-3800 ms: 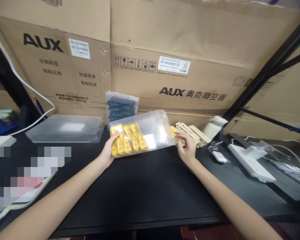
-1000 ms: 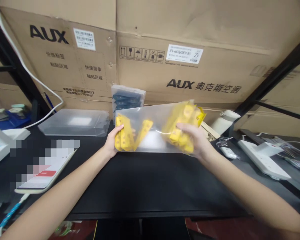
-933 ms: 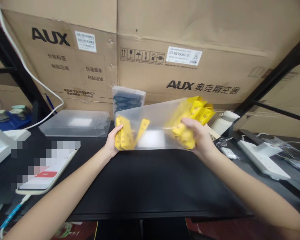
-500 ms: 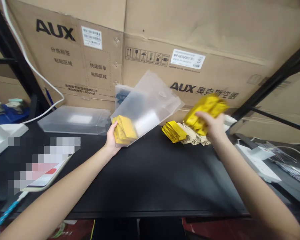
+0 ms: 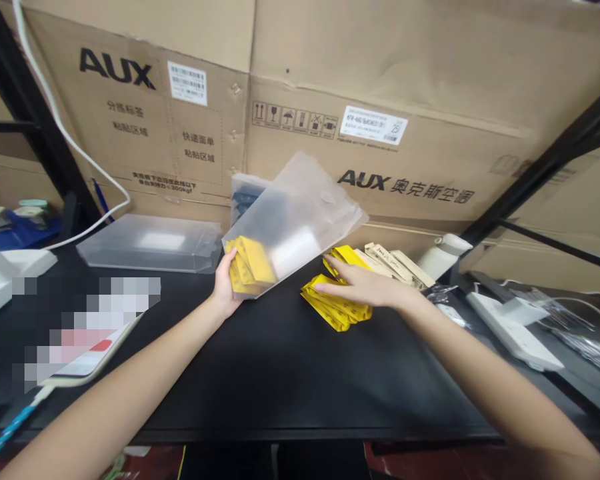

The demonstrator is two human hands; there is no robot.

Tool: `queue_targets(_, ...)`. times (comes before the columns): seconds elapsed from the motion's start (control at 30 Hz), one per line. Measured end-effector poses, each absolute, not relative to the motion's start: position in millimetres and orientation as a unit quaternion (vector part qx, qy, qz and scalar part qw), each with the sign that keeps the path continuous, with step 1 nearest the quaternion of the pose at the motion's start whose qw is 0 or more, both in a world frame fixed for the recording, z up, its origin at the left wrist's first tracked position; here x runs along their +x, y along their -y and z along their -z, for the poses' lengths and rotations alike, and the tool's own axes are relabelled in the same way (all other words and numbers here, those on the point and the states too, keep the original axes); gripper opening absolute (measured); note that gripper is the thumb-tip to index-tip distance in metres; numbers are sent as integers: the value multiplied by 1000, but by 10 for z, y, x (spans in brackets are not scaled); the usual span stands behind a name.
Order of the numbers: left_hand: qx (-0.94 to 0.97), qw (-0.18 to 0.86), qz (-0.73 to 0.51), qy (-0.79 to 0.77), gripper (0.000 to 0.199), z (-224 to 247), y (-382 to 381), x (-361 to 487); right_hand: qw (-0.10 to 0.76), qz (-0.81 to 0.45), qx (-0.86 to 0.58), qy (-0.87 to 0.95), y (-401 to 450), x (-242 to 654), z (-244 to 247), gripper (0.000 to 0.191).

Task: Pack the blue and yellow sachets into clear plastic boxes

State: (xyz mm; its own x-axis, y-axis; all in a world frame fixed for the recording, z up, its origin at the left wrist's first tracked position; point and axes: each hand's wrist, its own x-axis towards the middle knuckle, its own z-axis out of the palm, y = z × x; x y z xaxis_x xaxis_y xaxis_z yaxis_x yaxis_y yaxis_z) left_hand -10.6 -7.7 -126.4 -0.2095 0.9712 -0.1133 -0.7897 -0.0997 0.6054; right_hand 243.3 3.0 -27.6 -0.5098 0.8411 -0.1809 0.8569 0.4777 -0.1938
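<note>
My left hand (image 5: 226, 283) grips the lower left corner of a translucent plastic box (image 5: 300, 200), which is tilted up to the right. Several yellow packets (image 5: 253, 263) show through its wall at the low end. Over to the right, a stack of yellow packets (image 5: 337, 310) lies on the table. My right hand (image 5: 365, 283) is over this stack and a second yellow stack (image 5: 353, 255) behind it, its fingers stretched and apart. Beige packets (image 5: 397, 263) lie beside the rear stack, partly behind my hand.
A second translucent box (image 5: 150, 250) lies at the back left, and another box (image 5: 245, 190) stands behind the held one. A phone (image 5: 100, 347) is at left. At right are a white bottle (image 5: 440, 257) and a power strip (image 5: 515, 333). Large cartons (image 5: 300, 87) wall off the back.
My right hand has come down and to the left, and the yellow packets it held in the air now lie on the table. Its fingers have opened. My left hand and box hardly moved.
</note>
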Motion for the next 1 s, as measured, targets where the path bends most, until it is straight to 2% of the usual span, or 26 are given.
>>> queue_targets(0.1, 159, 608, -725, -282, 31, 1272, 64, -104, -32, 63, 406, -911, 67, 2642, 204, 90)
queue_targets(0.37, 196, 612, -705, -300, 34, 1352, 41, -94, -4, -6, 310, -951, 184, 2860, 717, 85)
queue_targets(0.7, 192, 608, -706, -307, 33, 1339, 41, -84, -53, -90, 367, -924, -121, 2575, 930, 78)
queue_targets(1.0, 180, 615, -705, -304, 26, 1313, 64, -67, -141, -117, 369, -911, -616, 2560, 1101, 44)
